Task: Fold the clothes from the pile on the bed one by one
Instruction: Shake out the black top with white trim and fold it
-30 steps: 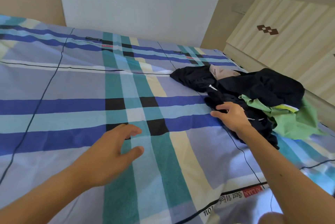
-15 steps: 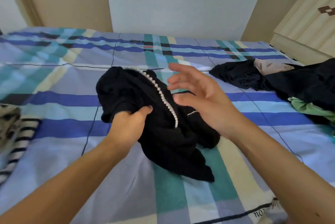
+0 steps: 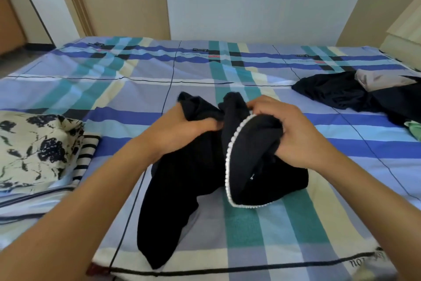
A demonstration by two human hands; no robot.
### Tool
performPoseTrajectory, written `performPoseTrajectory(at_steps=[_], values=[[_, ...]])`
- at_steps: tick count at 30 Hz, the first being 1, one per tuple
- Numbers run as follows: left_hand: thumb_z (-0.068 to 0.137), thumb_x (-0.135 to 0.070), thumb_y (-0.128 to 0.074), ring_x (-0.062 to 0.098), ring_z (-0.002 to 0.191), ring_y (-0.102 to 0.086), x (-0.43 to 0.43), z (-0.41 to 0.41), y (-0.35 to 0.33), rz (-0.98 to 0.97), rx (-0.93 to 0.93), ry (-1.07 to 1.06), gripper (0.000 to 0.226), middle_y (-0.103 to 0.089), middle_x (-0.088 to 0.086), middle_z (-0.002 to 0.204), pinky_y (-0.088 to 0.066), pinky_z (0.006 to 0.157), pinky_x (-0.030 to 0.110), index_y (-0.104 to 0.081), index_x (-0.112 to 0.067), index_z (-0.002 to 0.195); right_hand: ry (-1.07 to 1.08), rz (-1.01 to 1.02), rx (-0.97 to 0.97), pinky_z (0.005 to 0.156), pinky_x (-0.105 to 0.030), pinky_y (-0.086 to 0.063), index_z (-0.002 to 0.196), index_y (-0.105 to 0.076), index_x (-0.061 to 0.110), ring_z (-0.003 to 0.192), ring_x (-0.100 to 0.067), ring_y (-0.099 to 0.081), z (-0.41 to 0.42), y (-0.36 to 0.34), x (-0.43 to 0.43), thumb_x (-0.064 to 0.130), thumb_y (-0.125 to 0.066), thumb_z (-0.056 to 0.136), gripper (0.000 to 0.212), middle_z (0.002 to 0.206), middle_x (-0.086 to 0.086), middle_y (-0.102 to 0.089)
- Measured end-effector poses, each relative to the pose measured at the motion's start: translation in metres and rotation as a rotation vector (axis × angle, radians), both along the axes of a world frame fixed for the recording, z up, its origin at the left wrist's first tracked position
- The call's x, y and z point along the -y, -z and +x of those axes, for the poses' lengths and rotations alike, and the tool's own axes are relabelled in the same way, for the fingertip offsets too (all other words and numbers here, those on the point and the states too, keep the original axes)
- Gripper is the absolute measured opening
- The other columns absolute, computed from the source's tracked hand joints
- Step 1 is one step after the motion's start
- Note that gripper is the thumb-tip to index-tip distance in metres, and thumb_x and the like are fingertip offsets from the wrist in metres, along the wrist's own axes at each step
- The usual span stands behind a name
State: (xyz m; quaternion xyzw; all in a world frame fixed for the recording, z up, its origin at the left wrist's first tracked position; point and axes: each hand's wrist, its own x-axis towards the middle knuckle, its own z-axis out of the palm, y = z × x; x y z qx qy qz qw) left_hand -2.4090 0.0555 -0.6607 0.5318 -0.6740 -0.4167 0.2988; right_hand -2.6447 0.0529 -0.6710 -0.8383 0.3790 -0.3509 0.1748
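Note:
A black garment with a white beaded trim [image 3: 205, 173] lies bunched in the middle of the plaid bed sheet [image 3: 284, 223]. My left hand [image 3: 182, 130] grips its upper left part. My right hand [image 3: 284, 130] grips the bunched fabric beside the trim, close to the left hand. The lower part of the garment trails toward me on the sheet. The pile of unfolded clothes [image 3: 355, 94], mostly black with a beige piece and a bit of green, sits at the right edge of the bed.
A stack of folded clothes [image 3: 38, 148], a cream floral piece over a striped one, lies at the left. Walls stand behind the bed, a door frame [image 3: 75, 0] at the back left, and a wooden headboard [image 3: 403, 30] at the right.
My view turned left, away from the pile. The black trimmed garment was carried to the bed's middle. My right hand, open half a second ago, now grips it together with the left.

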Motion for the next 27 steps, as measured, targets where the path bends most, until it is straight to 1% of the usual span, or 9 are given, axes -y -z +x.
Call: performPoseTrajectory(at_steps=[3, 5, 7, 10, 13, 16, 21, 24, 27], values=[[0.078, -0.05, -0.071, 0.012, 0.093, -0.057, 0.0, -0.004, 0.016, -0.431, 0.163, -0.462, 0.043, -0.06, -0.005, 0.104, -0.049, 0.088, 0.037, -0.058, -0.023, 0.108, 0.274, 0.2, 0.291, 0.064, -0.028, -0.045, 0.082, -0.064, 0.008, 0.067, -0.01, -0.055, -0.004, 0.007, 0.006, 0.003, -0.054, 0.082, 0.012, 0.072, -0.001, -0.064], [0.078, -0.052, -0.069, 0.007, 0.079, -0.052, -0.018, -0.019, 0.019, -0.548, 0.026, -0.434, 0.039, -0.056, -0.007, 0.091, -0.047, 0.075, 0.029, -0.053, -0.027, 0.102, 0.384, 0.361, 0.491, 0.066, -0.031, -0.048, 0.084, -0.065, 0.005, 0.068, -0.013, -0.056, -0.001, 0.007, 0.008, 0.001, -0.054, 0.089, 0.013, 0.073, -0.003, -0.064], [0.07, -0.066, -0.068, 0.005, 0.07, -0.056, -0.037, -0.039, 0.025, -0.36, -0.031, -0.217, 0.047, -0.06, -0.009, 0.082, -0.05, 0.067, 0.029, -0.052, -0.031, 0.098, 0.44, 0.444, 0.628, 0.06, -0.027, -0.051, 0.082, -0.064, 0.005, 0.067, -0.013, -0.059, 0.008, 0.003, 0.005, -0.001, -0.05, 0.093, 0.019, 0.073, -0.003, -0.065], [0.06, -0.071, -0.075, -0.003, 0.093, -0.065, -0.041, -0.062, 0.057, -0.103, 0.005, -0.012, 0.067, -0.068, -0.02, 0.104, -0.057, 0.085, 0.031, -0.054, -0.04, 0.115, 0.428, 0.529, 0.739, 0.055, -0.021, -0.053, 0.082, -0.066, 0.009, 0.066, -0.01, -0.068, 0.025, -0.005, 0.001, 0.0, -0.048, 0.096, 0.025, 0.071, 0.0, -0.071], [0.067, -0.06, -0.073, 0.004, 0.109, -0.064, -0.029, -0.076, 0.076, -0.139, -0.066, -0.134, 0.059, -0.067, -0.02, 0.114, -0.054, 0.094, 0.034, -0.06, -0.041, 0.121, 0.362, 0.603, 0.854, 0.06, -0.026, -0.056, 0.093, -0.069, 0.007, 0.075, -0.017, -0.073, 0.044, -0.021, 0.002, 0.004, -0.054, 0.097, 0.016, 0.083, -0.007, -0.075], [0.091, -0.031, -0.063, 0.022, 0.108, -0.065, -0.009, -0.08, 0.063, -0.107, -0.093, -0.301, 0.03, -0.068, -0.004, 0.107, -0.052, 0.09, 0.031, -0.065, -0.019, 0.119, 0.34, 0.605, 0.959, 0.056, -0.027, -0.054, 0.089, -0.066, 0.005, 0.066, -0.017, -0.068, 0.049, -0.053, 0.011, 0.0, -0.054, 0.095, 0.014, 0.075, -0.007, -0.07], [0.099, -0.029, -0.051, 0.032, 0.122, -0.056, 0.04, -0.039, -0.022, 0.044, -0.291, -0.455, 0.039, -0.06, 0.008, 0.132, -0.042, 0.109, 0.043, -0.055, -0.014, 0.135, 0.379, 0.205, 0.802, 0.072, -0.041, -0.063, 0.091, -0.067, -0.006, 0.073, -0.023, -0.069, 0.016, -0.137, 0.036, -0.006, -0.056, 0.085, 0.012, 0.082, -0.012, -0.067], [0.098, -0.024, -0.053, 0.027, 0.107, -0.067, 0.055, -0.005, -0.086, -0.049, -0.366, -0.408, 0.026, -0.07, 0.008, 0.119, -0.054, 0.097, 0.044, -0.065, -0.016, 0.119, 0.509, -0.048, 0.542, 0.071, -0.051, -0.062, 0.085, -0.065, -0.002, 0.072, -0.021, -0.064, -0.014, -0.182, 0.047, 0.002, -0.057, 0.074, 0.014, 0.079, -0.008, -0.063], [0.098, -0.022, -0.059, 0.021, 0.089, -0.072, 0.053, 0.018, -0.144, -0.168, -0.231, -0.235, 0.014, -0.076, 0.005, 0.097, -0.061, 0.078, 0.033, -0.072, -0.018, 0.097, 0.596, -0.184, 0.407, 0.061, -0.048, -0.062, 0.079, -0.058, -0.002, 0.067, -0.023, -0.059, -0.042, -0.218, 0.058, -0.001, -0.049, 0.068, 0.014, 0.074, -0.009, -0.056]])
